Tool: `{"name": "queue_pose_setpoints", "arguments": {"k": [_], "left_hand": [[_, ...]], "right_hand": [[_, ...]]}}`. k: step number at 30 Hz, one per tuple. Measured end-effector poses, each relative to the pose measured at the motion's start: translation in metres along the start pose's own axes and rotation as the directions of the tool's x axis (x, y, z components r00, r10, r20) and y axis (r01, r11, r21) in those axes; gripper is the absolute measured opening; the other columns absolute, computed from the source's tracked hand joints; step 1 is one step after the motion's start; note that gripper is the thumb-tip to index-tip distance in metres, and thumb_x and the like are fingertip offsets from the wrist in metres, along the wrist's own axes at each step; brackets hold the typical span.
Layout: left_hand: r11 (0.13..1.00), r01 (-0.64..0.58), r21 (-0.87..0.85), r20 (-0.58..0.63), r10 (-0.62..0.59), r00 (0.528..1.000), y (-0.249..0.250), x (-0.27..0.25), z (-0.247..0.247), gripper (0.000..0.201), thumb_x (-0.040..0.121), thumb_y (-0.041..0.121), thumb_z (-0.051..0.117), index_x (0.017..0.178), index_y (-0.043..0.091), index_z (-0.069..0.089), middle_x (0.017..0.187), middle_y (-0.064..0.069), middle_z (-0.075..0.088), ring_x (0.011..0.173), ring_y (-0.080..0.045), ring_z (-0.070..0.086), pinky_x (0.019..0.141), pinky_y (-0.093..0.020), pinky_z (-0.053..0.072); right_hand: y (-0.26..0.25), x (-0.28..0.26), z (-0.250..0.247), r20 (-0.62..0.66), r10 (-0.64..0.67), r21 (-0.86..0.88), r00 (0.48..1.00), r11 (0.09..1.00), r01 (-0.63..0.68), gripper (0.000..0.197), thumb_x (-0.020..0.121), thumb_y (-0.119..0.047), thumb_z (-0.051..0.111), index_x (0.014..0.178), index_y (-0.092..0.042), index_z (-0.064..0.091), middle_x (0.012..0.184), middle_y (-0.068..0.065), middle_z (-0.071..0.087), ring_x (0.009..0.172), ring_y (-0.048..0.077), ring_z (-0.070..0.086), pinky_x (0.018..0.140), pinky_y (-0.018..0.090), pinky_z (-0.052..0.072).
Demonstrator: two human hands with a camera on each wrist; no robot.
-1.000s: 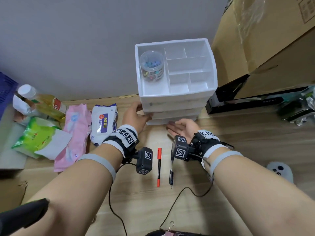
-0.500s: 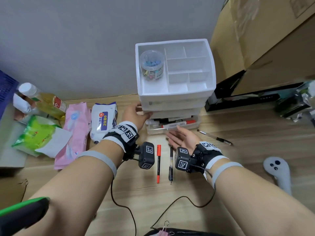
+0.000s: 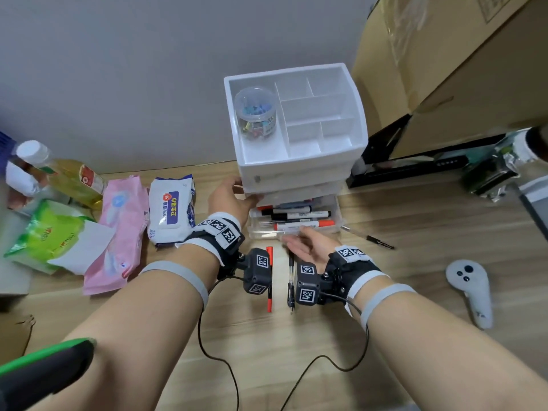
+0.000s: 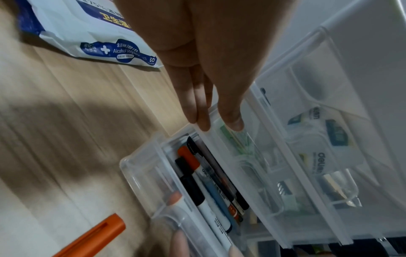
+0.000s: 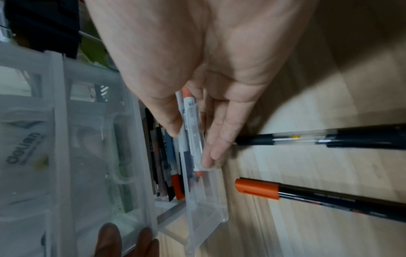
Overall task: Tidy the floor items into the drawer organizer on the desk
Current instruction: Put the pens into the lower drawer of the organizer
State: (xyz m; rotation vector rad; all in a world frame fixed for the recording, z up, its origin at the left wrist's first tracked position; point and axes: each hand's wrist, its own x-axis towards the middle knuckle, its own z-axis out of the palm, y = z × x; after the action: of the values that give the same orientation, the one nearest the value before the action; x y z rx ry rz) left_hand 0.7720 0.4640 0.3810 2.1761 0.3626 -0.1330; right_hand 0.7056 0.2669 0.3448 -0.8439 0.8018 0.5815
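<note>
Bottom drawer (image 3: 295,222) of organizer (image 3: 296,155): pulled out, right hand (image 3: 308,247) fingers pinching its front lip, left hand (image 3: 229,200) flat-fingered bracing the organizer; two pens (image 3: 280,280) lie lengthwise just before the drawer, nearer the right hand.

open bottom drawer (image 3: 296,223) crowded with markers (image 3: 299,215), pens (image 3: 269,280) lying before it

Our right hand (image 3: 308,247) draws the bottom drawer (image 3: 296,221) further out than a second ago, baring the markers (image 3: 299,216) inside.
</note>
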Motion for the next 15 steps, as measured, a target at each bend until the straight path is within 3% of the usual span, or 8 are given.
{"name": "queue_pose_setpoints", "arguments": {"k": [8,12,15], "left_hand": [[1.0,0.007,0.021,-0.049,-0.006,0.999,0.005,0.015,-0.01,0.048,0.079,0.037,0.078,0.121,0.02,0.062,0.109,0.004,0.069,0.093,-0.018,0.065,0.077,-0.031,0.046],[0.999,-0.009,0.033,-0.042,0.011,0.999,0.004,0.012,-0.008,0.052,0.08,0.039,0.077,0.125,0.02,0.059,0.11,0.002,0.067,0.092,-0.016,0.06,0.076,-0.029,0.041],[1.0,0.001,0.0,-0.032,-0.001,0.999,0.002,0.001,-0.006,0.056,0.083,0.041,0.073,0.131,0.023,0.052,0.106,0.003,0.062,0.094,-0.015,0.056,0.078,-0.029,0.041]], "right_hand": [[-0.014,-0.002,0.02,-0.008,-0.001,-0.089,1.0,0.996,0.0,0.044,0.098,-0.023,0.056,0.131,0.005,0.047,0.095,0.02,0.076,0.083,0.022,0.076,0.057,0.023,0.058],[-0.007,-0.007,0.018,-0.038,-0.019,-0.115,0.999,0.993,0.015,0.035,0.096,-0.022,0.059,0.119,0.004,0.054,0.089,0.019,0.076,0.081,0.023,0.076,0.058,0.025,0.059],[-0.004,-0.013,0.01,-0.089,-0.001,-0.25,0.996,0.968,-0.021,0.034,0.092,-0.028,0.066,0.108,0.002,0.061,0.09,0.016,0.077,0.082,0.023,0.076,0.062,0.028,0.059]]}}
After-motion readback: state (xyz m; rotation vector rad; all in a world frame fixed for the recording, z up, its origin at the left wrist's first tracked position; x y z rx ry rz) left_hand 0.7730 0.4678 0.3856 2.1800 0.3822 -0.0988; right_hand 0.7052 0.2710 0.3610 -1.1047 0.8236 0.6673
